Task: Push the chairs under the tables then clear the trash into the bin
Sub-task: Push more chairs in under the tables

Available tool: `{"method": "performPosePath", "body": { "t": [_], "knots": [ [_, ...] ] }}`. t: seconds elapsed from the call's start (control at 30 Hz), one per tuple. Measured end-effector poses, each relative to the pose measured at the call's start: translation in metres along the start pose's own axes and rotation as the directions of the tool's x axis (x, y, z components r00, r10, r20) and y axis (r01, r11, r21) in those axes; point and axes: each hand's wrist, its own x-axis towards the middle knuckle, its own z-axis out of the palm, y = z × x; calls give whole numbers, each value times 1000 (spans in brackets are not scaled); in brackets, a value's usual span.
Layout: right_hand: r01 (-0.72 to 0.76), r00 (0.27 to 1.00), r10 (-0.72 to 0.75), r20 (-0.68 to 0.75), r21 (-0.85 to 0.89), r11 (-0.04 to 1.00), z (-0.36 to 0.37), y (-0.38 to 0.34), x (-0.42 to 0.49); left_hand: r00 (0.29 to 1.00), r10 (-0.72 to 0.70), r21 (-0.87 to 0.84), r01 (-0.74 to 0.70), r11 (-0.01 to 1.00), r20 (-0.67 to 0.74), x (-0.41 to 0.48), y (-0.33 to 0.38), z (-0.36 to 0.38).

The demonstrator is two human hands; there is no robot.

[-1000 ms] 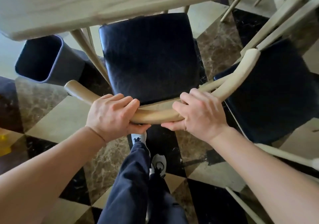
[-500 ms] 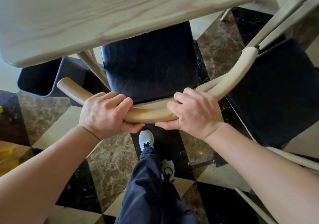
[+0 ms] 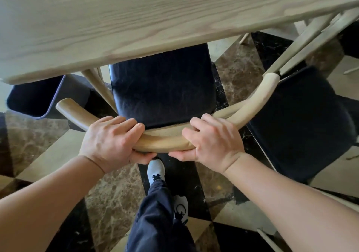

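Note:
A wooden chair with a curved backrest point(image 3: 163, 142) and a black seat cushion point(image 3: 163, 88) stands in front of me. The far part of its seat is hidden under the light wooden table point(image 3: 136, 18). My left hand point(image 3: 110, 138) grips the backrest left of centre. My right hand point(image 3: 211, 140) grips it right of centre. A dark bin point(image 3: 37, 98) stands on the floor to the left, partly hidden by the table edge. No trash shows in view.
A second chair with a black seat point(image 3: 303, 119) stands close on the right, touching the first chair's backrest end. My legs and white shoes point(image 3: 155, 171) are just behind the chair. The floor is chequered marble tile.
The chair has slid forward under the table, so more of its seat is covered. I have stepped forward with it, and both hands kept their grip.

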Motion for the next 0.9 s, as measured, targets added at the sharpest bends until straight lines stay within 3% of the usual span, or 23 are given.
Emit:
{"method": "performPosePath", "body": {
  "t": [0.27, 0.37, 0.43, 0.53, 0.6, 0.67, 0.73, 0.9],
  "knots": [
    [-34, 996, 36, 80, -28, 999, -4, -4, -2, 999, 11, 31, -12, 999, 45, 1, 1, -3],
    [-72, 978, 83, 190, -63, 995, -12, -7, 1, 987, -8, 25, 4, 1000, 160, 2, 5, -10],
    [-86, 917, 111, 384, -82, 993, -27, -13, 10, 958, -34, 21, 29, 999, 286, 6, 8, -22],
    [-123, 744, 196, 639, -157, 980, -58, -19, 22, 811, -178, 98, 149, 984, 557, 26, 17, -46],
    [-170, 699, 242, 673, -173, 970, -78, -19, 19, 669, -250, 149, 205, 967, 700, 42, 28, -59],
    [-238, 691, 297, 659, -180, 954, -97, -13, 5, 594, -277, 133, 276, 952, 756, 59, 43, -70],
    [-299, 668, 352, 655, -198, 934, -120, -2, -12, 599, -289, 78, 353, 932, 747, 76, 59, -80],
    [-471, 537, 564, 628, -332, 817, -209, 49, -92, 705, -209, -58, 335, 941, 678, 140, 146, -107]
  ]
}}
